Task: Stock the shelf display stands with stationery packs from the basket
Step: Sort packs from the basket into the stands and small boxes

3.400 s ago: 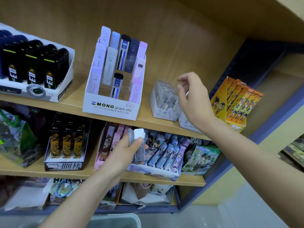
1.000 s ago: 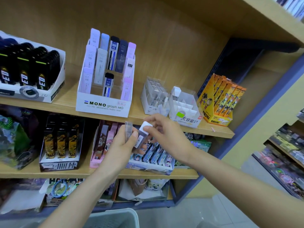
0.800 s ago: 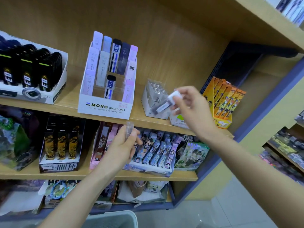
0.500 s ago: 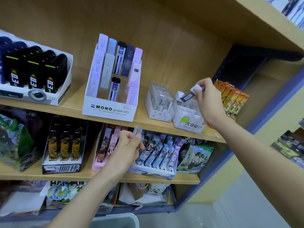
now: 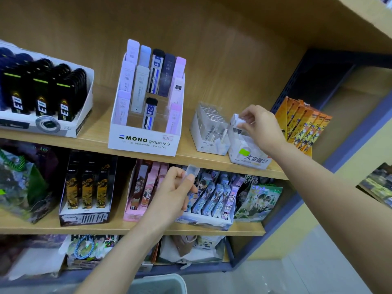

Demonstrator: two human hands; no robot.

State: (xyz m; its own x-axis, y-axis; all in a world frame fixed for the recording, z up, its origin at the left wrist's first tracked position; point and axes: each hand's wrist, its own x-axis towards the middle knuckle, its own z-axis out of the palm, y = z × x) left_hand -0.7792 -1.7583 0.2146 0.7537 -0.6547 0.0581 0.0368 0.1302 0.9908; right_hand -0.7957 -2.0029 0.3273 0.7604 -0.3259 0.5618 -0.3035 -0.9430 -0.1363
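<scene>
My right hand (image 5: 262,128) pinches a small lead pack with a white cap (image 5: 241,123) and holds it down in the back of a white display stand with green lettering (image 5: 247,153) on the upper shelf. My left hand (image 5: 174,189) is lower, in front of the middle shelf, gripping one clear plastic lead pack (image 5: 192,171) that sticks up above the fingers. A second white stand (image 5: 209,128) holding several clear packs sits just left of the first. The rim of the grey basket (image 5: 163,283) shows at the bottom edge.
A MONO graph lead display (image 5: 146,115) and a white box of black packs (image 5: 42,96) stand further left on the upper shelf. Orange character packs (image 5: 303,124) lean at the right. The middle shelf holds illustrated boxes (image 5: 212,198). A dark metal shelf upright (image 5: 297,88) borders the right.
My right hand took a white-capped pack from my left hand, carried it up and right, and lowered it into the white stand. My left hand stayed put with one clear pack.
</scene>
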